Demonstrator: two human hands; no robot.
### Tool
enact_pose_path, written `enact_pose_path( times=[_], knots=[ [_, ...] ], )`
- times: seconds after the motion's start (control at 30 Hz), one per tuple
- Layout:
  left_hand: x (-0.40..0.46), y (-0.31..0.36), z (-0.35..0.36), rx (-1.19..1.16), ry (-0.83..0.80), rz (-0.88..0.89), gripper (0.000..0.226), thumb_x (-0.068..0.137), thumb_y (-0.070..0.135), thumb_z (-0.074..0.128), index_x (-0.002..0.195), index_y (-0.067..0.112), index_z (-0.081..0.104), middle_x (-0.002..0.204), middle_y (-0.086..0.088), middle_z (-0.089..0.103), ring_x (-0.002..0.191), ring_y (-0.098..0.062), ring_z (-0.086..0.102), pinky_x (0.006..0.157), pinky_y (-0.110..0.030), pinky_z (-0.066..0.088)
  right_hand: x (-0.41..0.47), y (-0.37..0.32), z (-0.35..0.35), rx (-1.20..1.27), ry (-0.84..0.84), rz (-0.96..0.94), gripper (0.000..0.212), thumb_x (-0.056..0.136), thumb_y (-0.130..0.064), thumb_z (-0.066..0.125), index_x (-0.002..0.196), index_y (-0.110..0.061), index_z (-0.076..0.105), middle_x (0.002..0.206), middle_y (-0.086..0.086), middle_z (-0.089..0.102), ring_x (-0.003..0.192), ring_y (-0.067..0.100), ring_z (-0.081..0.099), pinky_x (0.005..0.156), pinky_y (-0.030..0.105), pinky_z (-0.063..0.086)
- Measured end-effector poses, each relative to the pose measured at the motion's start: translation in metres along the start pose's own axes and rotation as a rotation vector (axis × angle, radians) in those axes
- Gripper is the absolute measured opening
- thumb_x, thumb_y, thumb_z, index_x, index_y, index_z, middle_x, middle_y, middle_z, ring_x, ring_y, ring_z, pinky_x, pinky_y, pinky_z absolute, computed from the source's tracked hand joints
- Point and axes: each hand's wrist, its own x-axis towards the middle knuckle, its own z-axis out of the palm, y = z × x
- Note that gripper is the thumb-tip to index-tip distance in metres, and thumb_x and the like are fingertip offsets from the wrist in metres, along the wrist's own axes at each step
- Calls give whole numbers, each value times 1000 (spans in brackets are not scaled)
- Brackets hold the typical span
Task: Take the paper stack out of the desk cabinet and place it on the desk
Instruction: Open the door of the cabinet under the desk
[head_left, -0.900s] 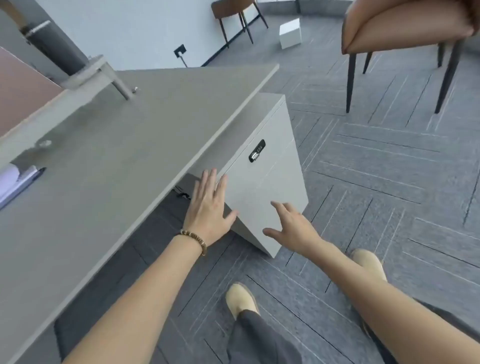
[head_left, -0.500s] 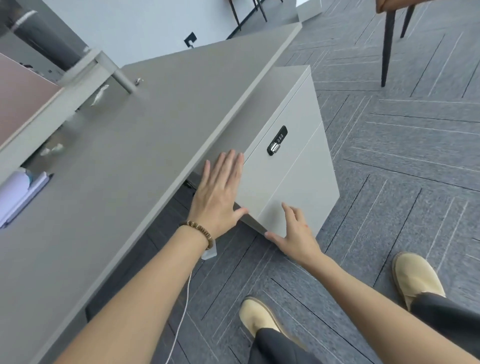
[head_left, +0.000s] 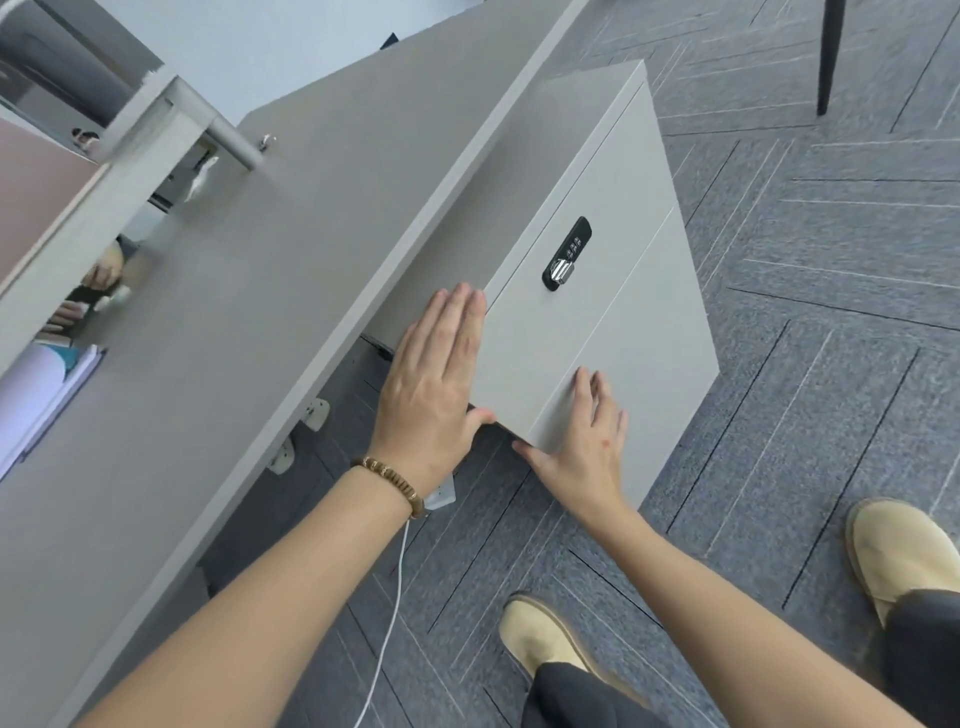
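A light grey desk cabinet (head_left: 639, 322) stands on the floor beside the grey desk (head_left: 234, 338), its fronts closed, with a black combination lock (head_left: 567, 254) on the upper front. My left hand (head_left: 436, 379) lies flat on the cabinet's near side, fingers together, thumb under the bottom corner. My right hand (head_left: 584, 447) rests on the lower front near the bottom corner, fingers spread, thumb along the bottom edge. No paper stack from inside the cabinet is visible.
Papers and a folder (head_left: 36, 400) lie at the desk's left edge. A white cable (head_left: 387, 623) and power strip (head_left: 441, 493) lie under the desk. My two tan shoes (head_left: 545, 644) stand on grey carpet. A chair leg (head_left: 828, 57) is far right.
The view has dipped down and closer to the cabinet. Both hands have moved forward onto the cabinet; the left now lies flat on its side, the right on the lower front.
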Motion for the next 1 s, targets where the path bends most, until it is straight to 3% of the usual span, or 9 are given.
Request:
enact_pose_path(
  times=[0.23, 0.47, 0.63, 0.73, 0.9, 1.0],
  knots=[
    [1, 2, -1, -15, 0, -20, 124, 57, 29, 93, 153, 3, 19, 159, -14, 28, 148, -30, 24, 120, -45, 25, 8, 8, -8, -63, 27, -114, 122, 61, -48, 80, 155, -13, 10, 159, 17, 21, 150, 23, 14, 123, 56, 7],
    [0, 5, -5, -1, -34, -46, 125, 59, 32, 92, 154, 5, 16, 161, -12, 25, 150, -27, 20, 122, -37, 15, -3, 21, -42, -161, -31, -180, 124, 59, -53, 75, 157, -13, 9, 159, 14, 24, 149, 23, 15, 124, 53, 8],
    [1, 11, -8, 20, -95, -99, 128, 60, 38, 90, 155, 9, 9, 162, -10, 22, 150, -26, 19, 121, -36, 10, -17, 42, -92, -171, -85, -263, 110, 65, -50, 71, 157, -29, 13, 153, 12, 31, 139, 26, 28, 116, 51, 32],
    [2, 13, -14, 33, -134, -121, 128, 63, 40, 89, 155, 10, 6, 164, -10, 19, 151, -26, 16, 121, -36, 6, -21, 50, -124, -209, -137, -292, 100, 65, -49, 68, 154, -31, 25, 154, 8, 32, 138, 27, 39, 110, 50, 39],
    [0, 17, -20, 35, -194, -145, 129, 65, 41, 87, 156, 11, 2, 165, -8, 13, 152, -25, 10, 123, -37, 9, -26, 53, -165, -303, -255, -241, 100, 68, -45, 68, 156, -31, 22, 162, 6, 28, 142, 28, 39, 115, 40, 31],
    [-2, 16, -21, 39, -207, -148, 128, 66, 38, 87, 156, 12, -1, 165, -8, 11, 153, -24, 8, 123, -38, 9, -27, 57, -187, -355, -296, -258, 101, 69, -43, 67, 157, -31, 19, 164, 3, 27, 144, 25, 39, 115, 41, 32]
  ],
)
